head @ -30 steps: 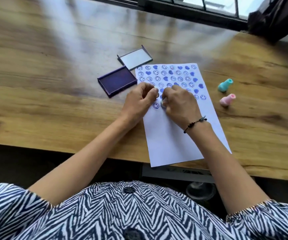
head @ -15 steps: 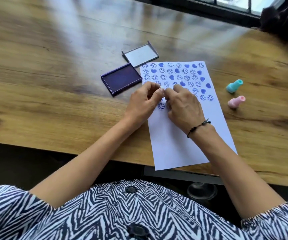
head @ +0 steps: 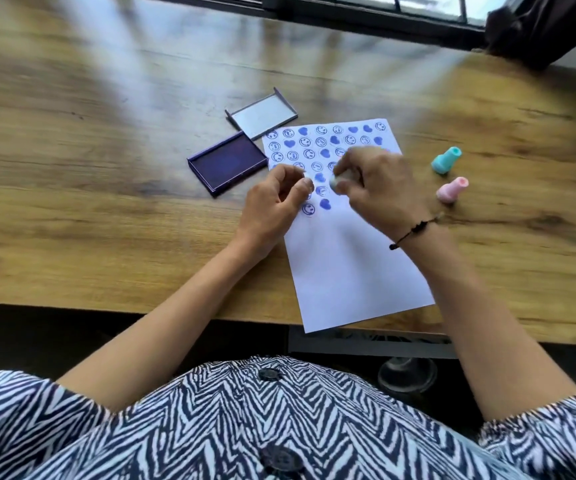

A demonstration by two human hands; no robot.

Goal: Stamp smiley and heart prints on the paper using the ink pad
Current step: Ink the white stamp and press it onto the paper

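Wood-grain bench (head: pixel 106 209), paper (head: pixel 352 268) lying on it at a slight angle, its near corner overhanging the bench edge. Upper half of the paper covered in blue smiley and heart prints; lower half blank.

Right hand (head: pixel 380 192) over the printed rows, fingers closed around a small pale stamp (head: pixel 340 180), which pokes out toward the left from the fingertips. Image blurred here; cannot tell whether the stamp face touches the paper. Dark cord bracelet (head: pixel 414 232) on that wrist.

Left hand (head: pixel 272 206) at the paper's left edge, just beside the right hand but apart from it. Fingers loosely curled, thumb and forefinger narrowly parted, nothing held. A smiley and a heart print show in the gap between the two hands, with another pair just below.

Ink pad (head: pixel 227 162) open on the bench, left of the paper's top corner, near the left hand and beyond it. Its lid (head: pixel 262 116) lies farther back, touching or nearly touching the pad's corner.

Right of the paper, well clear of the hands: teal stamp (head: pixel 446 160) and pink stamp (head: pixel 452 189), both on their sides, near each other.
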